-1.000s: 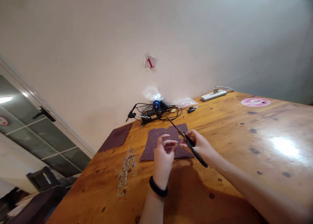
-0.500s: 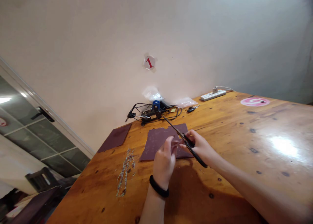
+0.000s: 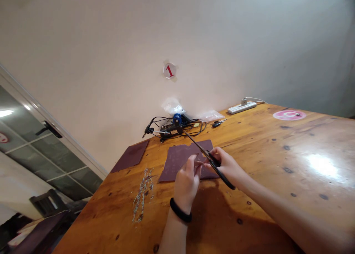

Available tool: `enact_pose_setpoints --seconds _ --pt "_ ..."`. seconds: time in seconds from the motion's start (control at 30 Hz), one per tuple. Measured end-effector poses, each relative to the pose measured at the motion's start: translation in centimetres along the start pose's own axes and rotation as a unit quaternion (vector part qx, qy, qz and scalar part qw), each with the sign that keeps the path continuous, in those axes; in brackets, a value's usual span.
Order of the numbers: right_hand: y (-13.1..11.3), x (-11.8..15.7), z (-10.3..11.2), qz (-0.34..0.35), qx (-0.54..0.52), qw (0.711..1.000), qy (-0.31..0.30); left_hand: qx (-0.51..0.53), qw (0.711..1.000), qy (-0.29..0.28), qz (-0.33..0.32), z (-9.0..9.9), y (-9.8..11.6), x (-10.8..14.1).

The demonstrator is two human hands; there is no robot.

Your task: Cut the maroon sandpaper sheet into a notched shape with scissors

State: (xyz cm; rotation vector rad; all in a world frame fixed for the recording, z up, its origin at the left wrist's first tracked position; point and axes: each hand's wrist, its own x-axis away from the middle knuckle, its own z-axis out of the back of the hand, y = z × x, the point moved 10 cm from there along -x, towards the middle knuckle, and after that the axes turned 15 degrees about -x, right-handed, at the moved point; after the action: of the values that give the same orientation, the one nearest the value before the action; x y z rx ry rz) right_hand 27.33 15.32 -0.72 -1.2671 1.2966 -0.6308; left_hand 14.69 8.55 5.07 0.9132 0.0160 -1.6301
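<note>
My right hand [image 3: 226, 164] is closed round the black handles of what look like scissors [image 3: 210, 158], their long narrow blades pointing away to the upper left. Close beside them, my left hand [image 3: 188, 181] has thumb and fingers pinched together on something tiny, too small to make out. Both hands are raised over the near edge of a maroon sheet [image 3: 177, 161] with ragged upper edges. Left of that sheet, a strip of small silvery bits [image 3: 142, 196] lies scattered on the wooden table [image 3: 116, 209].
Behind the sheet stands a black device with cables [image 3: 170, 130], near a clear plastic bag [image 3: 173, 106]. Another maroon sheet [image 3: 131, 156] lies at the left edge. Farther right are a black key fob [image 3: 216, 124], a white power strip [image 3: 242, 108] and a pink round sticker [image 3: 289, 115].
My left fingertips have shifted very slightly at the pinch. Otherwise both hands and the scissors stay where they were.
</note>
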Motion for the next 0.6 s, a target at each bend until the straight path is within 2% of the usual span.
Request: enact_pose_setpoints --seconds 0.3,0.37,0.43,0.5,0.6 --pt "0.3 0.0 -0.1 -0.002 -0.003 1.000 -0.005 0.001 1.000 -0.011 0.007 -0.5 -0.1 0.1" --pt "0.1 0.0 -0.1 0.000 -0.005 1.000 -0.002 0.029 0.999 -0.011 0.028 -0.6 -0.4 0.0" --pt "-0.8 0.0 0.2 0.016 0.003 1.000 0.011 0.092 0.993 -0.003 0.077 -0.5 -1.4 -0.3" --pt "-2.3 0.1 0.5 0.048 0.032 0.998 0.023 0.187 0.970 0.012 0.151 -0.1 -3.0 -0.5" --pt "-4.2 0.4 0.5 0.083 0.124 0.989 0.014 0.332 0.909 0.057 0.246 0.9 -5.4 -0.3"
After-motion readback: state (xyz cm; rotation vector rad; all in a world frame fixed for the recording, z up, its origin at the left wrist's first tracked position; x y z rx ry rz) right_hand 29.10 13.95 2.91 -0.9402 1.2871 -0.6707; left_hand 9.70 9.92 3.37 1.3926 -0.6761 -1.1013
